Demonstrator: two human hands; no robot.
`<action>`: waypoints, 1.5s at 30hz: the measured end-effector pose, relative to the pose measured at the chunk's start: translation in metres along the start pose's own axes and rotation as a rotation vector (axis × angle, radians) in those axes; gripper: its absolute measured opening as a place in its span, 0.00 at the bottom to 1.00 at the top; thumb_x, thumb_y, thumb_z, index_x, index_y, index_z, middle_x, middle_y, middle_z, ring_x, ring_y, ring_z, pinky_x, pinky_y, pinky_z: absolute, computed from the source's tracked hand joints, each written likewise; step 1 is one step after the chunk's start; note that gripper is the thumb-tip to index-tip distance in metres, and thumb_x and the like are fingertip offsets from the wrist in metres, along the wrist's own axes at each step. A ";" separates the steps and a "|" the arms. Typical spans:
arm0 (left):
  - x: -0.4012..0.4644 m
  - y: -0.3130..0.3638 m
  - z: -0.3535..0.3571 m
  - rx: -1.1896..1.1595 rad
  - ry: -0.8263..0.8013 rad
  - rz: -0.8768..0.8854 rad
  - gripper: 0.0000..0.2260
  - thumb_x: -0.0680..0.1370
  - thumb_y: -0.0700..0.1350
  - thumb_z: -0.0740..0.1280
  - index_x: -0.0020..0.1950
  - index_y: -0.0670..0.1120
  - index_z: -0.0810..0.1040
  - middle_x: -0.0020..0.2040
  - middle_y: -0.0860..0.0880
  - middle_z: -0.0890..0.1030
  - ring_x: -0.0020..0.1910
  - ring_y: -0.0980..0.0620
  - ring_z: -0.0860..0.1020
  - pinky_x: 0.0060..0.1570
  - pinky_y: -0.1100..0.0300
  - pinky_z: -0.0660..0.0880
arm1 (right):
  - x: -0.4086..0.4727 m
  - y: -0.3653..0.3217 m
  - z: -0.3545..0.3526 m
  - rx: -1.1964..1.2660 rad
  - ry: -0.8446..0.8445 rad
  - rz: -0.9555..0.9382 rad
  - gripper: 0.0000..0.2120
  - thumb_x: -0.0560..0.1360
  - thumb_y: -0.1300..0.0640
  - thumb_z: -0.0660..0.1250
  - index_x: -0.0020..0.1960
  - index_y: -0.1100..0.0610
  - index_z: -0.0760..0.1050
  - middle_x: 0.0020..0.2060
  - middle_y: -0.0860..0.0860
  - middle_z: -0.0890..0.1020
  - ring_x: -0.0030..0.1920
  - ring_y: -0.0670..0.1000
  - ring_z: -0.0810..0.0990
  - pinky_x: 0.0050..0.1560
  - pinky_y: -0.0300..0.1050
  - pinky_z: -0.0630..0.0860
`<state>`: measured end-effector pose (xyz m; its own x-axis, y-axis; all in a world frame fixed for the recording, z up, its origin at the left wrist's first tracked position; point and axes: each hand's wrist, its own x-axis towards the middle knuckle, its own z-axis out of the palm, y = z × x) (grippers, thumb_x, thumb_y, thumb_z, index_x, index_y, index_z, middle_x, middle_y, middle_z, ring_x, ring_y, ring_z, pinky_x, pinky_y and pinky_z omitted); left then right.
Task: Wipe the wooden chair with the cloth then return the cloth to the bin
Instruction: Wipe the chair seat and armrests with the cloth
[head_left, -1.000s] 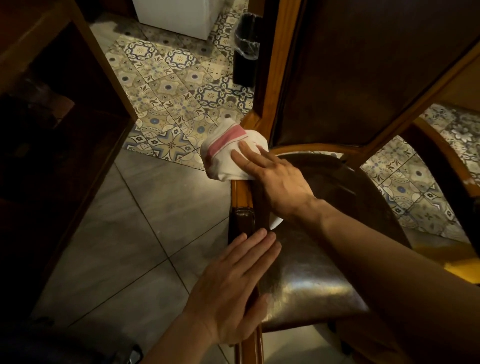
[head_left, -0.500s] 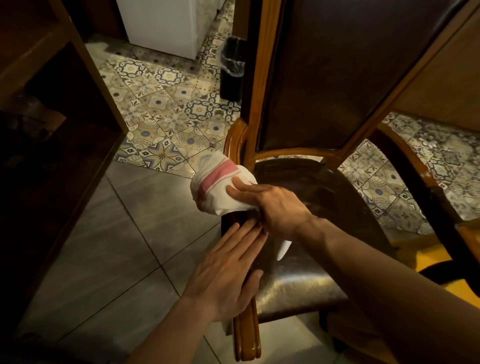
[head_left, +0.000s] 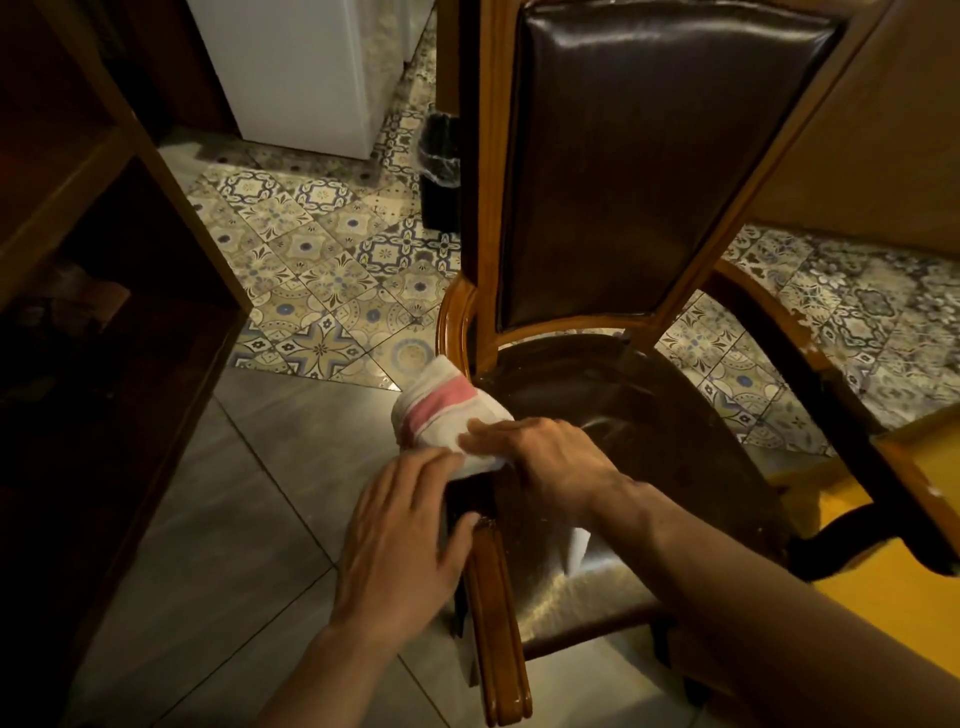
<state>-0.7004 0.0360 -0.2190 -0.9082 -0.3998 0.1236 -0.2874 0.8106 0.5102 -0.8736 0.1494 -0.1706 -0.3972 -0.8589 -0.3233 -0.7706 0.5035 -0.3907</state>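
A wooden chair (head_left: 498, 639) with a dark leather seat and back stands in front of me. A white cloth with a pink stripe (head_left: 441, 410) lies bunched on the chair's left armrest. My right hand (head_left: 545, 457) presses down on the cloth, fingers closed over it. Just in front of the cloth, my left hand (head_left: 405, 540) rests flat on the same armrest, with its fingers spread and its fingertips touching the cloth's near edge. A black bin with a clear liner (head_left: 440, 171) stands on the patterned floor behind the chair's left side, partly hidden by the chair's back.
A dark wooden shelf unit (head_left: 104, 260) fills the left side. A white appliance (head_left: 301, 73) stands at the back. Another wooden armrest (head_left: 789, 332) curves down on the right above a yellow surface (head_left: 893, 561). Grey floor tiles lie between the shelf and the chair.
My right hand has dragged the cloth along the left armrest toward me. My left hand has slid forward until it meets the cloth. My view has tilted up, so more of the chair's back shows.
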 end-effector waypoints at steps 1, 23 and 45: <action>0.006 -0.004 -0.004 0.004 -0.035 -0.021 0.30 0.75 0.61 0.67 0.75 0.57 0.63 0.73 0.57 0.65 0.72 0.55 0.64 0.69 0.55 0.65 | -0.004 -0.001 0.000 0.014 -0.014 0.019 0.31 0.78 0.62 0.69 0.76 0.42 0.67 0.75 0.47 0.71 0.74 0.52 0.69 0.73 0.52 0.67; 0.058 0.148 -0.137 -0.057 -0.518 0.490 0.18 0.80 0.45 0.66 0.64 0.67 0.70 0.56 0.66 0.75 0.57 0.65 0.72 0.56 0.62 0.72 | -0.214 -0.055 -0.107 0.292 0.240 0.405 0.17 0.75 0.50 0.68 0.63 0.42 0.76 0.53 0.42 0.83 0.51 0.45 0.81 0.52 0.51 0.80; 0.089 0.446 -0.081 0.102 -0.338 0.632 0.16 0.77 0.42 0.70 0.58 0.61 0.74 0.52 0.58 0.80 0.52 0.51 0.80 0.49 0.49 0.79 | -0.408 0.099 -0.190 0.134 0.746 0.626 0.14 0.75 0.50 0.71 0.60 0.45 0.79 0.52 0.46 0.84 0.49 0.53 0.82 0.36 0.41 0.67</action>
<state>-0.8850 0.3273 0.0889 -0.9500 0.2989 0.0904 0.3114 0.8859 0.3438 -0.8825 0.5315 0.0865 -0.9629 -0.2490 0.1041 -0.2690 0.8547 -0.4439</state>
